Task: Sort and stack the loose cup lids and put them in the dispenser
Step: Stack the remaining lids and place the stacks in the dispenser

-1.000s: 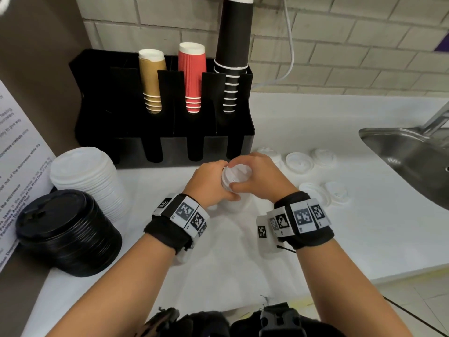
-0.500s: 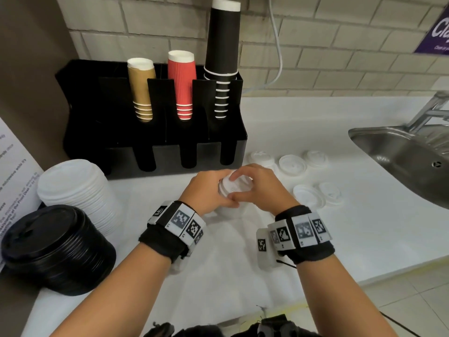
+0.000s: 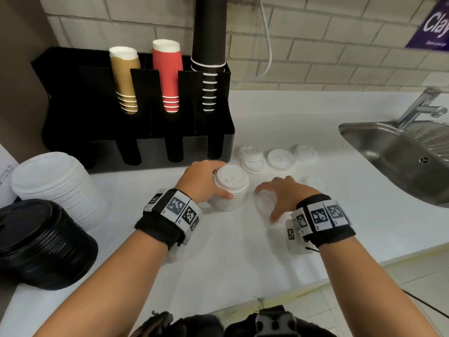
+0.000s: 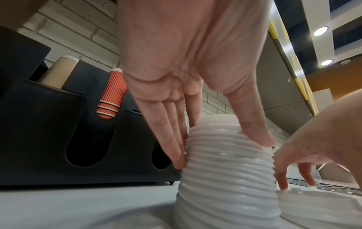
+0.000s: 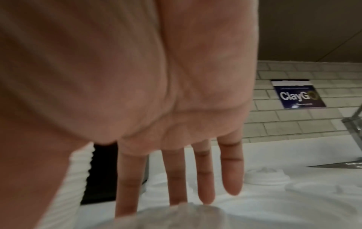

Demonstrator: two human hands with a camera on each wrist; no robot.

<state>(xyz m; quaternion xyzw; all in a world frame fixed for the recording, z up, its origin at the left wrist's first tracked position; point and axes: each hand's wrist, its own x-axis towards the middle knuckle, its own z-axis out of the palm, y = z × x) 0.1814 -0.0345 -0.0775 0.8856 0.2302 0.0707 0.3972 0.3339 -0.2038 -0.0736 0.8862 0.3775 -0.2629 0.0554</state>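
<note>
A tall stack of small white lids [image 3: 230,188] stands on the white counter in front of the black dispenser [image 3: 136,142]. My left hand [image 3: 220,184] grips it, fingers on the far side and thumb on the near side; the left wrist view shows the ribbed stack [image 4: 227,162] between them. Just right of it, my right hand [image 3: 266,204] hovers with fingers spread over a single loose lid [image 3: 261,207], fingertips touching it. In the right wrist view those fingers [image 5: 176,178] point straight down onto that lid [image 5: 172,216]. More loose white lids [image 3: 280,159] lie behind.
A large stack of wide white lids [image 3: 56,186] and a stack of black lids [image 3: 41,244] sit at the left. The dispenser holds tan, red and black paper cups [image 3: 167,74]. A steel sink [image 3: 401,156] with a tap lies at the right.
My right hand has left the top of the lid stack and moved right and down onto a loose lid. The left hand keeps hold of the stack.
</note>
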